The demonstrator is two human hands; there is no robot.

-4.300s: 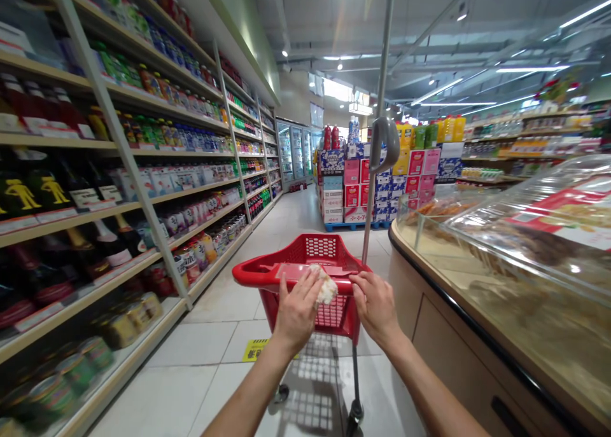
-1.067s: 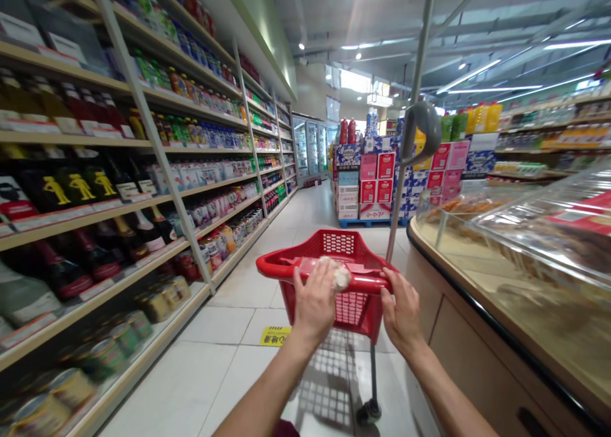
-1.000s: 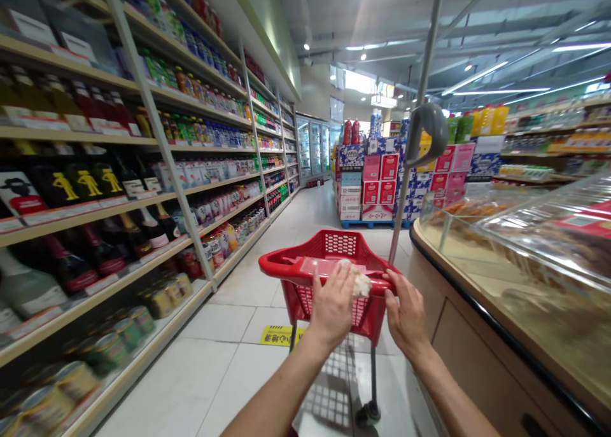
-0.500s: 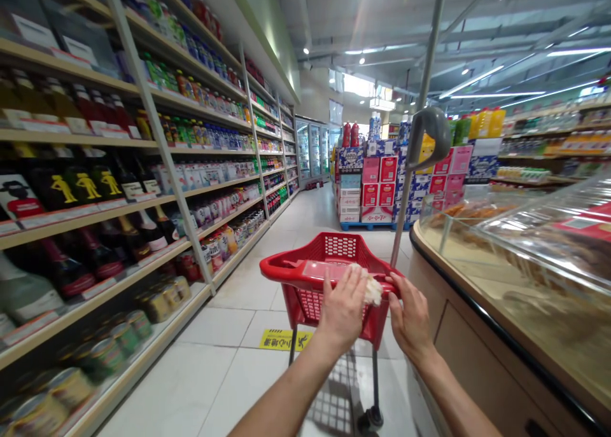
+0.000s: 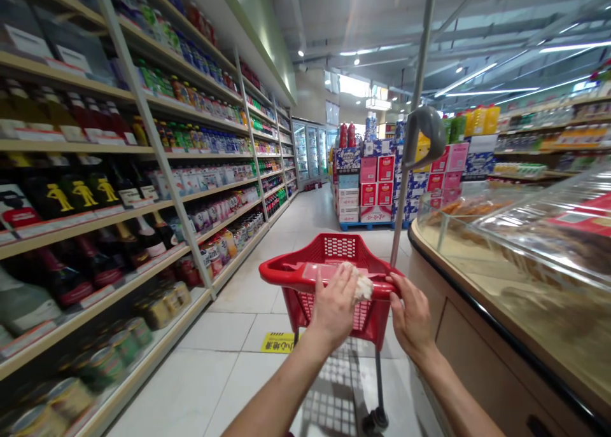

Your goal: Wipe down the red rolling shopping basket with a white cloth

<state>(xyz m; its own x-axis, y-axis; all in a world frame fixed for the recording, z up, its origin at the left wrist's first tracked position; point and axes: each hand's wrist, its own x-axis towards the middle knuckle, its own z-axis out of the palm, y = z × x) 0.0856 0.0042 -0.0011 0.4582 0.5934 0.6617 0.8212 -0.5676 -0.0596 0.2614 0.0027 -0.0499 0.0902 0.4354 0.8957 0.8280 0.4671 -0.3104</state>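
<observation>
A red plastic shopping cart (image 5: 286,272) stands in front of me, its basket on thin legs with casters. My left hand (image 5: 334,303) lies over the handle, pressing a crumpled whitish cloth (image 5: 363,288) against its top, right of the middle. Part of the cloth is hidden under the fingers. At the handle's right end, my right hand (image 5: 410,310) curls its fingers over the red rim. A grey pole (image 5: 399,217) with a grey hooked grip (image 5: 426,138) rises beside the cart's right side.
Shelves of bottles and cans (image 5: 143,198) line the left side. A glass-edged counter with packed food (image 5: 458,268) stands close on the right. Stacked drink boxes (image 5: 368,192) on a blue pallet lie ahead. A yellow floor sign (image 5: 277,342) is stuck to the tiles.
My left hand and the cloth have slid a little to the left along the handle. My right hand stays at the handle's right end.
</observation>
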